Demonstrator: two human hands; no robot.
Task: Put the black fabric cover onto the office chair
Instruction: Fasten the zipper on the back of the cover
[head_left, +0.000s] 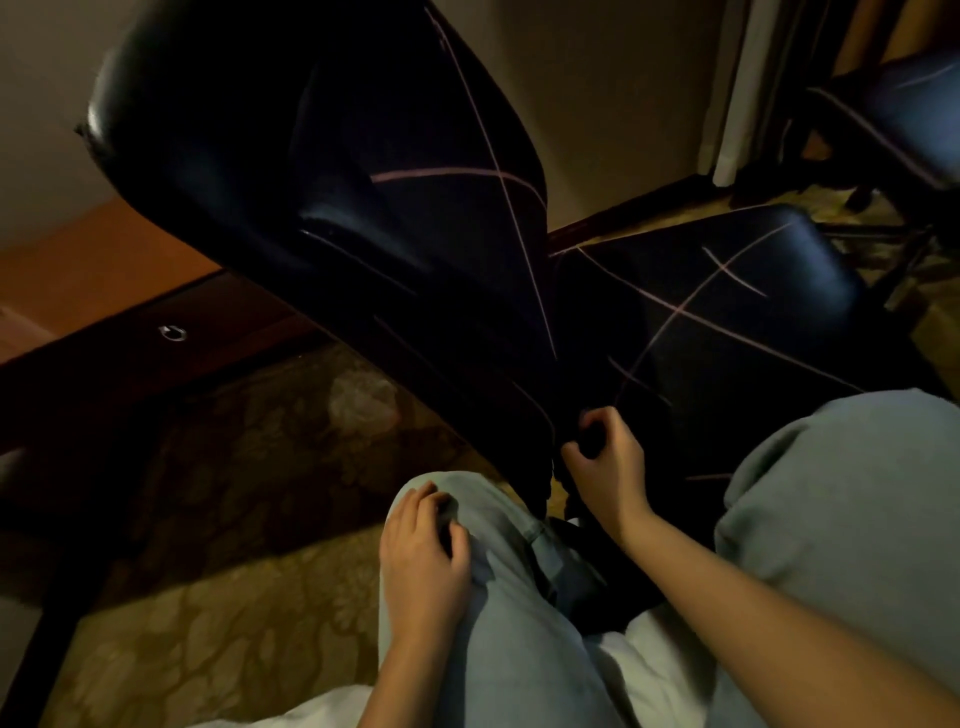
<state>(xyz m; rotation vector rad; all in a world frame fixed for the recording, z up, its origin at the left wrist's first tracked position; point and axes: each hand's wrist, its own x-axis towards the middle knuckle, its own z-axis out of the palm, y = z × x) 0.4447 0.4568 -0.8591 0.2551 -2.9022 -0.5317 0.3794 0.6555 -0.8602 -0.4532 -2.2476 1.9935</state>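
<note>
The right hand (605, 462) has its thumb and fingers curled round a dark fold of the black fabric cover (675, 322), low where backrest and seat of the office chair (171, 156) meet; the left hand (423, 545) rests loose-fingered on a jeans knee (519, 597)

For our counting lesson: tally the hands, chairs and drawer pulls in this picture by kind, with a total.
Hands: 2 (left hand on a knee, right hand gripping the cover)
Chairs: 2 (near chair, far chair)
Drawer pulls: 1 (ring pull)
Total: 5
</note>
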